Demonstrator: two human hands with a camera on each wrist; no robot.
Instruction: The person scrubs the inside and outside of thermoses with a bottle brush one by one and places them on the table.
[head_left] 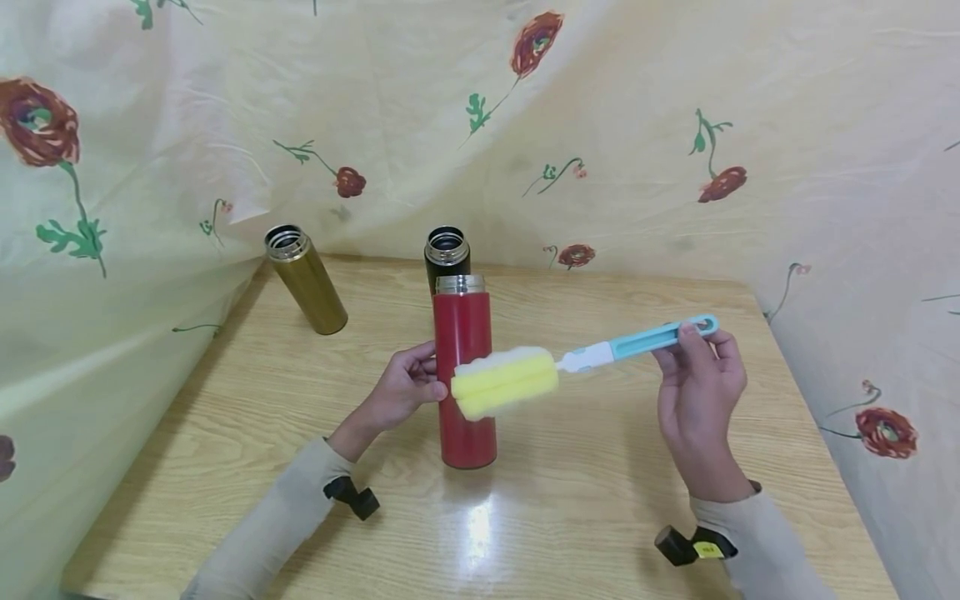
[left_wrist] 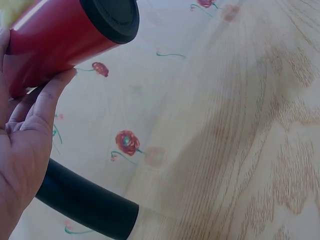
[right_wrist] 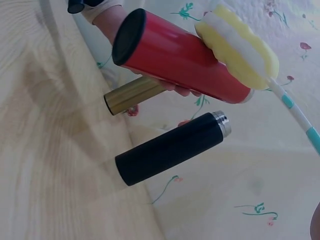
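- Left hand point(head_left: 401, 392) gripped the red flask point(head_left: 464, 371) at mid-body, fingers curled round it; flask upright on the wooden table point(head_left: 600, 492), lid off
- Right hand point(head_left: 699, 400) pinched the turquoise handle end of the bottle brush point(head_left: 577, 360); its yellow sponge head point(head_left: 505, 382) lay across the red flask's front, touching or just before it
- Black flask point(head_left: 447, 257) stood open just behind the red one
- Gold flask point(head_left: 305, 279) stood open, tilted, far left by the floral cloth point(head_left: 637, 125)
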